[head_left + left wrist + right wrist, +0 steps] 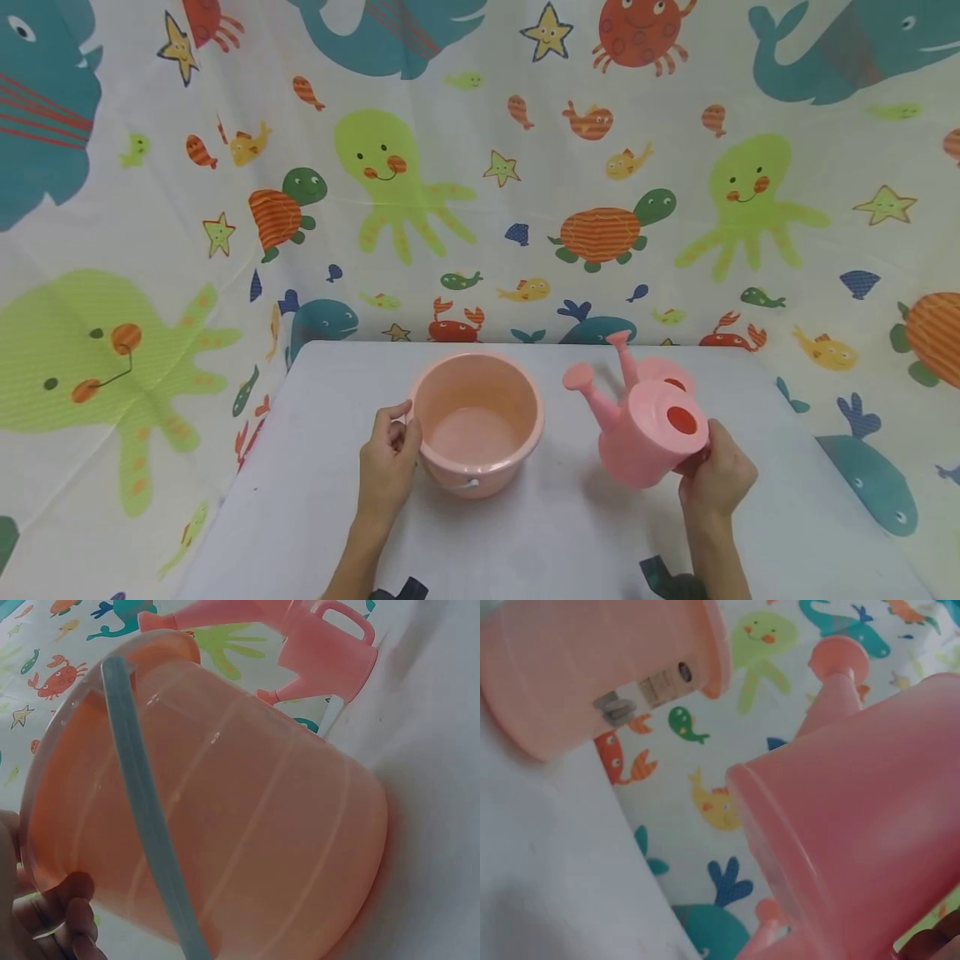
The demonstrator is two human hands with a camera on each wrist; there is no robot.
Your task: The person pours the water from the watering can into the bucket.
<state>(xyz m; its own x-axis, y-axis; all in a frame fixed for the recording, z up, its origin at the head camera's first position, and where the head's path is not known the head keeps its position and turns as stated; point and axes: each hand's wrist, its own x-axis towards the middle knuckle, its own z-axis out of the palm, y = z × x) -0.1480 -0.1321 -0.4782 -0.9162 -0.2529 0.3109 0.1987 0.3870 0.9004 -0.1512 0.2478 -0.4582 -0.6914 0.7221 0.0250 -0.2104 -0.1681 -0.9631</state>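
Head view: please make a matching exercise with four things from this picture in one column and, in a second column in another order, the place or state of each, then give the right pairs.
Things:
1. round peach plastic bucket
2. tilted pink plastic watering can
3. second pink plastic watering can
4. left hand

Places or states:
A. stands on the white table, behind the tilted one
B. touches the bucket's left side
C. upright on the table, nothing visible inside
D. held off the table by the right hand, spout towards the bucket

Pairs: 1-C, 2-D, 3-A, 4-B
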